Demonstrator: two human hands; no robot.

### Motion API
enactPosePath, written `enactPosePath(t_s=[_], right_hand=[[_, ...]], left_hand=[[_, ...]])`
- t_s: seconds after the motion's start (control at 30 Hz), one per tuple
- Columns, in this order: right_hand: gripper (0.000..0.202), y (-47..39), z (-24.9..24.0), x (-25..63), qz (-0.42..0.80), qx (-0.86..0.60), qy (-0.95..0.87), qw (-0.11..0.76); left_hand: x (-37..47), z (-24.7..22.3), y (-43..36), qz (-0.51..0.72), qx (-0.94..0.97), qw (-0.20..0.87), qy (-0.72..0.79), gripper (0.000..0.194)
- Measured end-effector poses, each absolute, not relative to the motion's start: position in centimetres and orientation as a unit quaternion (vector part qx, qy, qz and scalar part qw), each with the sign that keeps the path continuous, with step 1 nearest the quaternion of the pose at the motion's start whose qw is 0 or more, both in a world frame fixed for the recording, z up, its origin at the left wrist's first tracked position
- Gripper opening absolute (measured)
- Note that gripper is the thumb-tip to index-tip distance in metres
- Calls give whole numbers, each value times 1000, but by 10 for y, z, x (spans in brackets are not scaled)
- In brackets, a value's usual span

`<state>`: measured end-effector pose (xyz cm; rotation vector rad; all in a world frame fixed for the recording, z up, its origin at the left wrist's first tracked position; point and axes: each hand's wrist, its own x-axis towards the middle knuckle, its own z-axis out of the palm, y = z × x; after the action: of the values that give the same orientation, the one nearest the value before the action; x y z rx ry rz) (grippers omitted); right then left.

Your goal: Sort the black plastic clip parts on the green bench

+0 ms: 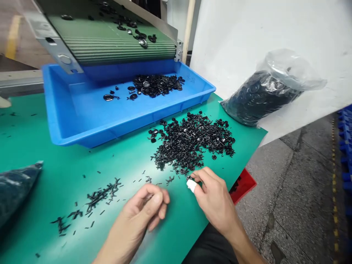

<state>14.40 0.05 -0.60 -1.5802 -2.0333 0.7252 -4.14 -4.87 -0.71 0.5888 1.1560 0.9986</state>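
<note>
My right hand (213, 194), its thumb wrapped in white tape, pinches a small black plastic part (189, 178) at the near edge of a pile of black plastic parts (192, 139). To its left, my left hand (143, 209) hovers over the green tabletop (121, 165) with its fingers curled and the thumb against the index finger. Whether something small is inside those fingers is hidden. Left of that hand lies a loose heap of thin black sprue pieces (101, 196), with more bits scattered around it.
A blue tray (115, 132) holding round black parts stands under the end of a green conveyor belt (110, 40). A clear bag of black parts (261, 91) leans at the right. Another bag (16, 187) lies at the left edge. Below the table sits a red bin (246, 185).
</note>
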Motion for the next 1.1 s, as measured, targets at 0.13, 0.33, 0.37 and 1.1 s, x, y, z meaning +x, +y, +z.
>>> enactPosePath(t_s=[0.13, 0.33, 0.37, 1.1], right_hand=[[19, -19, 6, 124, 308, -509, -762, 256], [39, -25, 11, 113, 319, -424, -803, 271], [42, -24, 11, 115, 310, -414, -812, 270], [28, -43, -6, 99, 106, -452, -840, 281]], left_hand=[[-38, -10, -51, 449, 300, 676, 501, 26], [-39, -18, -54, 523, 235, 669, 473, 18], [-40, -19, -55, 539, 221, 665, 467, 18], [-41, -14, -53, 567, 141, 647, 490, 15]])
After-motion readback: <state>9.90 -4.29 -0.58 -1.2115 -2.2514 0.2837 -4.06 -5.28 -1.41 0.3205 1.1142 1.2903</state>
